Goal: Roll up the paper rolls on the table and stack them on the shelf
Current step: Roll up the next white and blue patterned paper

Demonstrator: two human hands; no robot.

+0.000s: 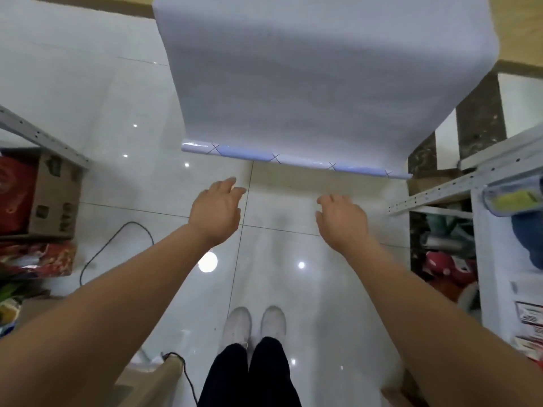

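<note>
Left hand [216,211], right hand [342,218] spread, empty; one paper sheet [317,83] hanging, seemingly untouched.

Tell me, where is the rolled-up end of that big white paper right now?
In the head view, the rolled end hangs at the bottom of the white sheet, above the tiled floor, just beyond the left hand and right hand.

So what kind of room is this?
Probably a storeroom or small workshop. There are metal shelves crammed with stuff, a cardboard box on another rack, a shiny tiled floor, and a big paper sheet hanging off a table.
</note>
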